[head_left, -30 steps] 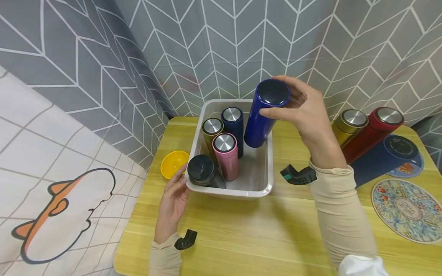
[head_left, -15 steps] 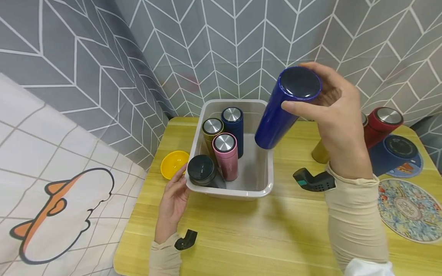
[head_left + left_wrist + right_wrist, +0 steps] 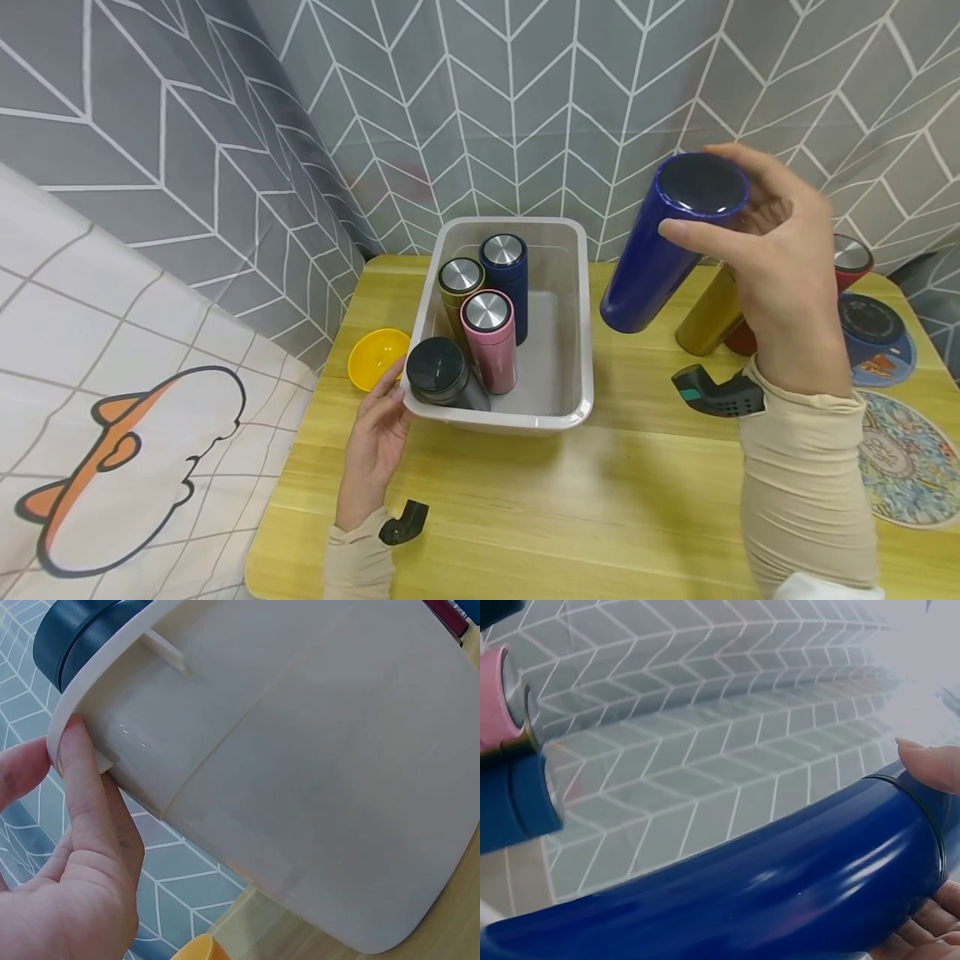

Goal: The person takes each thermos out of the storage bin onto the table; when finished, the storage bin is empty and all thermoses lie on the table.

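In the head view my right hand (image 3: 787, 258) grips a glossy blue bottle (image 3: 652, 258) near its black top, tilted in the air to the right of the bin. The right wrist view shows the blue bottle (image 3: 765, 877) with thumb and fingers around its end. My left hand (image 3: 378, 433) pinches the near-left corner of the whitish bin (image 3: 543, 423); in the left wrist view, thumb and fingers (image 3: 90, 787) hold its rim. Inside the bin stand a pink bottle (image 3: 495, 354), a gold one (image 3: 459, 279), a navy one (image 3: 512, 279) and a black-lidded one (image 3: 438, 371), which leans.
A yellow bowl (image 3: 373, 358) sits left of the bin. Right of it, partly behind my right hand, are a gold bottle (image 3: 708, 317), a red bottle (image 3: 852, 254) and a navy bottle (image 3: 870, 325). A patterned round mat (image 3: 911, 467) lies at the right on the wooden table (image 3: 525, 517).
My right hand has carried the blue bottle from above the bin out past its right rim. The left hand and the bin have stayed in place.
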Motion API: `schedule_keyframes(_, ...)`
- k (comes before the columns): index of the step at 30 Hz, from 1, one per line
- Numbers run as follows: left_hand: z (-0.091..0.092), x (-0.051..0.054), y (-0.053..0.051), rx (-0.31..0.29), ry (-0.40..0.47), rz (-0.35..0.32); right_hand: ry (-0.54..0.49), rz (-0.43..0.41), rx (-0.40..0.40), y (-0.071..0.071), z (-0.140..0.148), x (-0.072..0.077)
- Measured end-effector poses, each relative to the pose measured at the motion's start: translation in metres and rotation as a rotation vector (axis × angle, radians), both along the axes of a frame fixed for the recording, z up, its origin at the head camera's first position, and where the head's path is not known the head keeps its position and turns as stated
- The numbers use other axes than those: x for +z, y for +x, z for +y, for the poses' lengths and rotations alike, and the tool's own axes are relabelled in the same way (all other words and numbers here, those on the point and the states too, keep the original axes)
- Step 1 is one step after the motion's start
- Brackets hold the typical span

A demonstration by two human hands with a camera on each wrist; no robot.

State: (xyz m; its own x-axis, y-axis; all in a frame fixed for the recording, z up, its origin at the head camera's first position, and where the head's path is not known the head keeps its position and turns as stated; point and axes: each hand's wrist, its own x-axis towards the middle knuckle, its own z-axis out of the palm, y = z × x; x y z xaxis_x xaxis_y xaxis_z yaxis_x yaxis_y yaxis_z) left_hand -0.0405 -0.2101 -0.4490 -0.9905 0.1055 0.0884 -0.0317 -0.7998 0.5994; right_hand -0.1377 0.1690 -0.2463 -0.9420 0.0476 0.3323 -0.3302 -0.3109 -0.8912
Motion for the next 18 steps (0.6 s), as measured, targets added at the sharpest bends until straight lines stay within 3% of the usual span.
schedule_keyframes(4,0.000,0.000,0.000,-0.007,0.015,-0.004,0.043,-0.061,-0.026,-0.003,0.009,-0.010)
schedule_keyframes(12,0.001,0.000,0.000,-0.015,0.019,-0.012,0.261,-0.232,-0.131,-0.014,0.028,-0.042)
schedule_keyframes(18,0.001,0.000,-0.001,-0.015,0.029,-0.007,0.390,-0.348,-0.162,-0.025,0.037,-0.068)
